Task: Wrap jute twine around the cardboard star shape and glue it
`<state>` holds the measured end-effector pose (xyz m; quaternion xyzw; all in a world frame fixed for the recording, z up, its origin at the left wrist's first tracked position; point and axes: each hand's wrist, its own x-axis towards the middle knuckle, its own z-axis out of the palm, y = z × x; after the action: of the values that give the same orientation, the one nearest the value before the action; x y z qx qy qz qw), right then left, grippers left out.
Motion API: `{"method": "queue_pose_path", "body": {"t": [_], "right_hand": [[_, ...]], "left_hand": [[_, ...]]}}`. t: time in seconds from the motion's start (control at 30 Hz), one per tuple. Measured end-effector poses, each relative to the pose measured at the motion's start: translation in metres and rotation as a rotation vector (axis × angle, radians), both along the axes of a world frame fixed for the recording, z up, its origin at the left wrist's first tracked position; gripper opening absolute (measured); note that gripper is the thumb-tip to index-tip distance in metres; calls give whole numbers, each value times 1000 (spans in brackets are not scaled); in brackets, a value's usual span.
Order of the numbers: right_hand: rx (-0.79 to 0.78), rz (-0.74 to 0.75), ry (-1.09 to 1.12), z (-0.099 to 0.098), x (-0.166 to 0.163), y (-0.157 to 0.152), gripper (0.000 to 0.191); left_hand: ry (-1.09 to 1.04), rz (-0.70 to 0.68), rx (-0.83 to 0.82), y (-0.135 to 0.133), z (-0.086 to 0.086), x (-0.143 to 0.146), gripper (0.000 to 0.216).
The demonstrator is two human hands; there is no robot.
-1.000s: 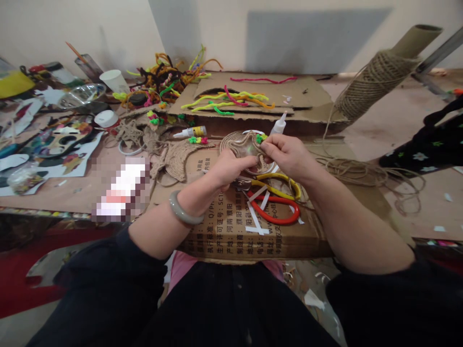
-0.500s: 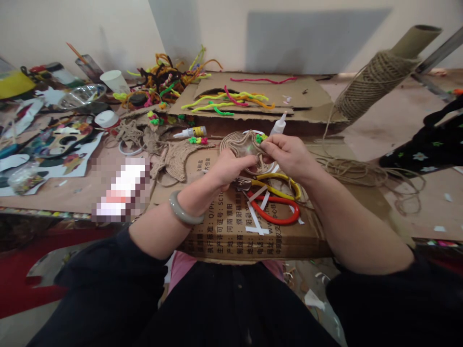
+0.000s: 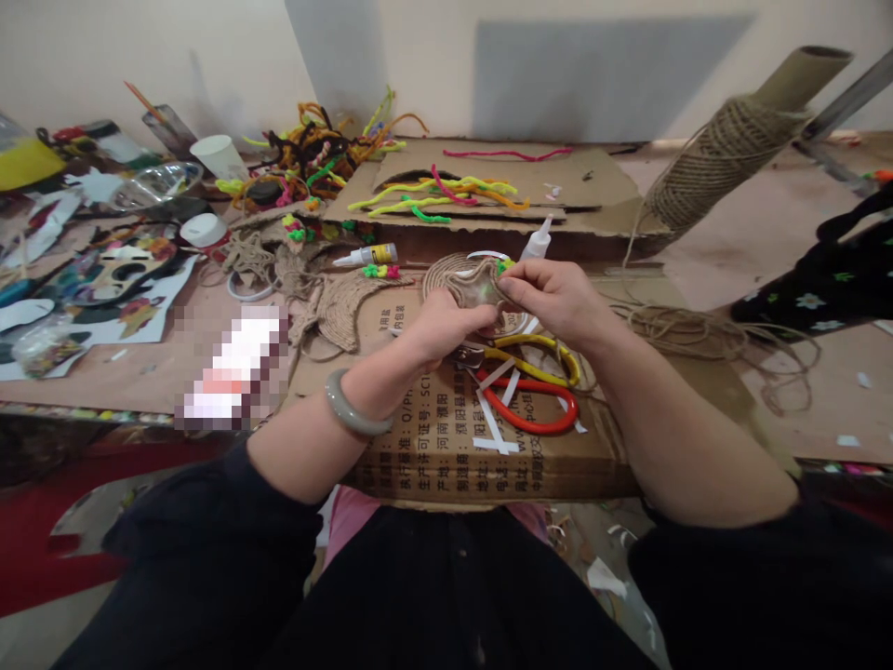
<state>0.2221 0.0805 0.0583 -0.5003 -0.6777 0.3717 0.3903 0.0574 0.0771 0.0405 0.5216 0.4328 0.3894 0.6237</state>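
Near the cardboard's (image 3: 590, 465) far edge, the left hand (image 3: 450, 326) clamped a twine star (image 3: 474, 279) while the right hand (image 3: 548, 287) pinched its right side; scissors (image 3: 502, 355) lay nearer the middle.

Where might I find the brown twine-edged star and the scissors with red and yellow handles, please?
Twine-edged star (image 3: 481, 291): head view, on its centre.
Scissors (image 3: 542, 427): head view, lower curve of the red handle.

Beyond the red-and-yellow-handled scissors (image 3: 548, 428), the person's right hand (image 3: 540, 287) had edged slightly left — and the thumb of the left hand (image 3: 447, 326) had dipped slightly toward them.
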Motion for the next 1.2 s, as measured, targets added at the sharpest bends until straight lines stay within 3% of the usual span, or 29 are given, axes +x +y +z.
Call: {"method": "queue_pose_path", "body": {"t": [0.2,0.43,0.63,0.83,1.2], "right_hand": [[107,-8,-170,0,3,-2,26],[72,-12,-108,-3,2,-1,36],[-25,-4,60,0,6,0,31],[76,-38,-120,4,9,-2,14],[113,-66,-230,5,6,-2,20]], "left_hand": [[26,-6,1,-2,1,0,21],[-15,-24,-17,-4,8,3,6],[-28,-5,28,0,7,-1,7],[-4,13,31,0,8,-2,3],[-12,13,-11,-2,12,0,5]]}}
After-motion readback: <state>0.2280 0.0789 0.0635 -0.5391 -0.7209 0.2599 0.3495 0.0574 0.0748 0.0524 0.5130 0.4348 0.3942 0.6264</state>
